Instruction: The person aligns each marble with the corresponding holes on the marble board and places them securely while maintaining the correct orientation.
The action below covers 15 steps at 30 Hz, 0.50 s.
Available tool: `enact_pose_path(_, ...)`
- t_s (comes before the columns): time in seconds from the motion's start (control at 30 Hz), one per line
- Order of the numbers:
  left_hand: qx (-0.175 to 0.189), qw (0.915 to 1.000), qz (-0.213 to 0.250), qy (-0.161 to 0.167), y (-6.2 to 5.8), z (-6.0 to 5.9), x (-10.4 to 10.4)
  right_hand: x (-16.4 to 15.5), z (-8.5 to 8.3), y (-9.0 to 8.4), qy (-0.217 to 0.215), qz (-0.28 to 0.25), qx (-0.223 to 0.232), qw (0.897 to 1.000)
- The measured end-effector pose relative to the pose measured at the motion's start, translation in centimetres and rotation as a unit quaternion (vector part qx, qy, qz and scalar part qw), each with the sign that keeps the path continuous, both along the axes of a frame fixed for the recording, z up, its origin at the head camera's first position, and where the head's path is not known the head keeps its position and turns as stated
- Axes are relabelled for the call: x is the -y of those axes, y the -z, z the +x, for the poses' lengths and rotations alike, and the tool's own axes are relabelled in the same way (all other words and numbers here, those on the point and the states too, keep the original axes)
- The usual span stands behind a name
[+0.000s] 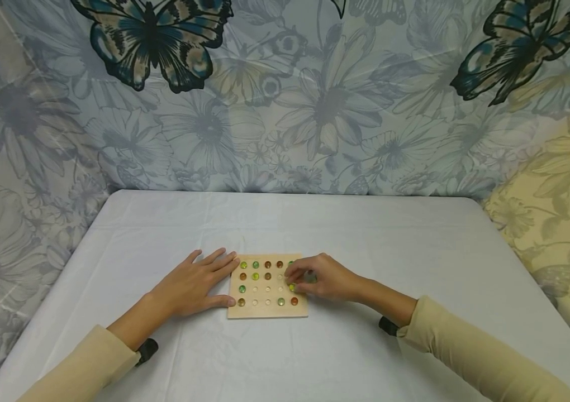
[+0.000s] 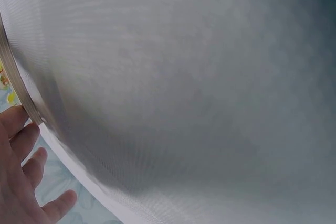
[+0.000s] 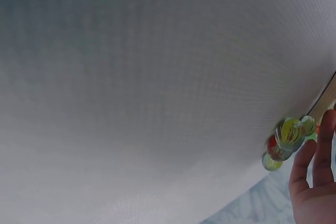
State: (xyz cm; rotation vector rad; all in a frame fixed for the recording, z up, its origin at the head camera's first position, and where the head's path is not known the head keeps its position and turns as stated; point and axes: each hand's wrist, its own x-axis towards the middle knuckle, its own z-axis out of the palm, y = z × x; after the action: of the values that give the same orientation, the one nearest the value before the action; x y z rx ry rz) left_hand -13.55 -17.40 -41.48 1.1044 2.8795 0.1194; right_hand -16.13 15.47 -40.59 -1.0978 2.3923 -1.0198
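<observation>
A flat wooden board [image 1: 267, 314] with rows of round hollows lies on the white table, many hollows filled with glass marbles [image 1: 267, 264] in green, yellow and brown. My left hand [image 1: 191, 286] rests at the board's left side, fingers spread, fingertips and thumb at its edge. Over the right side, my right hand [image 1: 327, 277] pinches a yellow-green marble [image 1: 292, 287] between thumb and fingers, close above the third row. Loose marbles [image 3: 289, 132] lie against the board's right edge, partly under that hand. The right wrist view hides the pinch itself.
A white cloth [image 1: 174, 223] covers the table. Behind stands a flowered fabric backdrop [image 1: 330, 111] with large butterflies. Bare hollows [image 1: 267, 289] show in the board's middle. Dark wrist cameras [image 1: 388, 326] sit under both cuffs, low over the cloth.
</observation>
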Motion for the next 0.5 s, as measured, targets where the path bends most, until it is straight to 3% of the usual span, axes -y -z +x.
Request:
enact_pose_path(0.27, 0.003, 1.0000, -0.001, -0.002, 0.1, 0.0, 0.0, -0.1, -0.1, -0.2, -0.003, 0.000, -0.011, 1.000)
enact_pose_path(0.5, 0.007, 1.0000, -0.002, -0.002, 0.1, 0.0, 0.0, -1.5, -0.9, -1.2, 0.022, -0.003, -0.048, 0.999)
